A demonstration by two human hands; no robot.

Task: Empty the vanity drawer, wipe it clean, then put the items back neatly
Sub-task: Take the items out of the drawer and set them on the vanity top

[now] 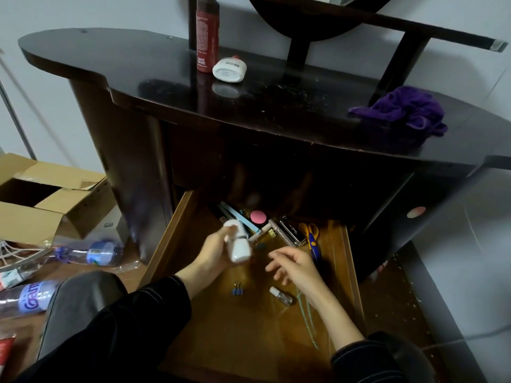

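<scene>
The wooden vanity drawer (177,230) is pulled out below the dark vanity top (290,100). My left hand (213,251) grips a small white bottle (239,244) above the drawer. My right hand (294,265) hovers beside it with loose fingers and holds nothing. In the drawer lie a pink compact (258,217), blue-handled scissors (313,239), a small clear bottle (282,294), a blue binder clip (238,291), pens and a dark case (290,230). On the vanity top are a purple cloth (403,110), a red bottle (206,37) and a white bottle lying flat (229,69).
An open cardboard box (47,194) and several plastic bottles (91,254) lie on the floor at the left. My dark-trousered knees (91,299) flank the drawer. A mirror stand (301,48) rises at the back of the vanity.
</scene>
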